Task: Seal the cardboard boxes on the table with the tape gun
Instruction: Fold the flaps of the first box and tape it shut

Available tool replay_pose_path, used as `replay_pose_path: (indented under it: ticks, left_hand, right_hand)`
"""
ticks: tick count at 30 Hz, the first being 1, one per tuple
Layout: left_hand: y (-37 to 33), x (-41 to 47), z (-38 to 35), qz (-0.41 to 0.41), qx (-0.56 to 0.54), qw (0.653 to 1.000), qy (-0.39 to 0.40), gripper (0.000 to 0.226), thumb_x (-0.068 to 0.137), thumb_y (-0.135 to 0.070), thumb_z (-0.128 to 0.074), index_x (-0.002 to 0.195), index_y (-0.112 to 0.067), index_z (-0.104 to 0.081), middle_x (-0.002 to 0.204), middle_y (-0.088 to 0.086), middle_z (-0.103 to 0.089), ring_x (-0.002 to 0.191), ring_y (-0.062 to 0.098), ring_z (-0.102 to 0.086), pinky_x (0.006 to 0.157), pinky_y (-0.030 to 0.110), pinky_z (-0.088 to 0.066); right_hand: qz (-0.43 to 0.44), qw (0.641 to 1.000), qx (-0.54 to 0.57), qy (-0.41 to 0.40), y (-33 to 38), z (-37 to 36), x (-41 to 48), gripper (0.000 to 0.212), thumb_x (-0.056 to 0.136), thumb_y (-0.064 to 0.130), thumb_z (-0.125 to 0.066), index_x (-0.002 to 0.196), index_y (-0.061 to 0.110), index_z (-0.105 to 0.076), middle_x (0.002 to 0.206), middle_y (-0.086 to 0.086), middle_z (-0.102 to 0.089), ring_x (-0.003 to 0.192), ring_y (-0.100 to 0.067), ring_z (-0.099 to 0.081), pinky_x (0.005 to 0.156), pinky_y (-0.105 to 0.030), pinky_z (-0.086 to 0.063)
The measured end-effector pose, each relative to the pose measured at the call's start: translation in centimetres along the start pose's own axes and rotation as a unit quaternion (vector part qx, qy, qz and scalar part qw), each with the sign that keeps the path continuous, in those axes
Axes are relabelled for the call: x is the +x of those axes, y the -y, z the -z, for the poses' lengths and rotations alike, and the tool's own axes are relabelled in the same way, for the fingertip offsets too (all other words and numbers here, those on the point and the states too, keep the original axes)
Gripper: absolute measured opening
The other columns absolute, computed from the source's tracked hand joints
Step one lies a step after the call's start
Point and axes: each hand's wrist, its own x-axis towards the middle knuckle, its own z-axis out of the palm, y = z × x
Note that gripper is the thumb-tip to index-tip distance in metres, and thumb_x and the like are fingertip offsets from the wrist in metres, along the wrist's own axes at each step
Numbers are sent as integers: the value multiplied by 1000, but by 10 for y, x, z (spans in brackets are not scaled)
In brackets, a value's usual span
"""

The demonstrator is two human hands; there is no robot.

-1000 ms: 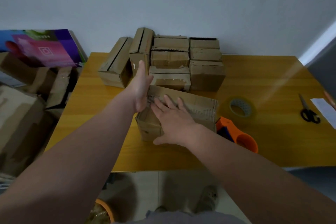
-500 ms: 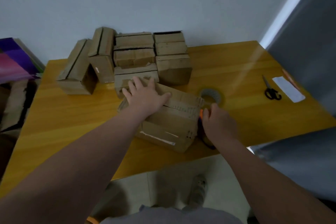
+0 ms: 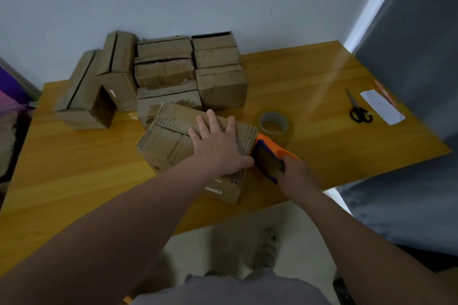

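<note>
A worn cardboard box point(image 3: 171, 141) lies near the front edge of the yellow wooden table point(image 3: 74, 156). My left hand point(image 3: 218, 146) presses flat on its closed top flaps, fingers spread. Just right of the box, my right hand point(image 3: 295, 173) grips the orange and purple tape gun point(image 3: 270, 156), whose front end is against the box's right end. A group of several more cardboard boxes point(image 3: 218, 82) stands at the back of the table by the wall.
A spare roll of clear tape point(image 3: 273, 122) lies right of the box. Black-handled scissors point(image 3: 358, 110) and a white paper slip point(image 3: 381, 106) lie near the table's right edge. Floor tiles and a shoe point(image 3: 266, 245) show below the front edge.
My right hand left the box top, reached to the tape gun and took hold of it. My left hand came down flat onto the flaps and stays pressing there.
</note>
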Motion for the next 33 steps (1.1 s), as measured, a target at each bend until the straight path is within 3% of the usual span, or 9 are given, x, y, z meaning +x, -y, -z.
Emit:
replay_pose_path:
  ticks: [6,10,14,20,24,27,28,30,33]
  left_hand:
    - [9,-16,0,-73,22,997,23,111,75,-63,-64,152,-25,5,157,14,21,143,41,17,115,61,1]
    - [25,-23,1,-195,43,979,26,107,76,-58,-66,153,-23,-1,159,5,11,146,29,12,113,64,3]
    - [37,-30,10,-290,82,951,65,106,76,-47,-72,154,-17,-6,160,-2,-1,147,19,6,117,52,0]
    - [55,-39,10,-323,96,940,47,83,83,-7,-63,152,-20,-20,160,-3,-15,147,12,-9,118,25,-10]
    - [74,-50,6,-302,-23,953,-10,74,81,13,-51,144,-23,-40,154,-9,-29,142,5,-24,113,14,-13]
    - [77,-56,9,-209,-250,940,-102,40,86,5,-57,119,-16,-66,126,-2,-62,115,7,-55,104,25,-42]
    - [76,-56,13,-126,-368,913,-121,28,90,0,-56,110,-14,-68,115,1,-67,103,10,-61,96,29,-49]
    - [75,-58,27,37,-607,790,-79,16,97,-14,-50,97,-9,-66,93,9,-67,82,17,-64,80,34,-55]
    - [85,-58,47,119,-758,640,49,48,98,-46,-42,100,-3,-64,83,11,-65,70,19,-63,62,30,-56]
  right_hand:
    - [-77,965,243,-57,26,50,4,25,97,23,-49,117,9,-52,95,-7,-51,81,-25,-52,62,-33,-36]
    - [-80,912,391,-93,43,77,-6,42,82,44,-70,107,17,-51,98,1,-55,87,-18,-56,75,-39,-50]
    - [-30,905,417,-79,56,83,-12,69,60,45,-86,113,21,-49,110,2,-58,100,-18,-59,84,-42,-54]
    - [35,915,396,-63,63,80,-18,45,71,21,-81,111,19,-58,100,0,-62,91,-21,-61,74,-40,-53]
    - [76,914,396,-39,66,83,-20,37,75,18,-77,109,15,-61,93,-1,-62,81,-19,-61,60,-26,-48]
    - [97,916,388,-35,71,85,-25,42,80,14,-73,117,18,-54,99,1,-60,82,-12,-60,61,-20,-48]
    - [105,916,385,-34,72,85,-25,45,80,13,-73,121,16,-55,101,-1,-61,84,-13,-60,62,-21,-49]
    - [120,915,385,-35,75,85,-28,48,79,11,-72,125,15,-55,103,-6,-62,88,-18,-61,66,-26,-50]
    - [148,917,371,-21,79,85,-31,48,79,10,-72,123,17,-55,100,-3,-61,86,-16,-61,65,-23,-49]
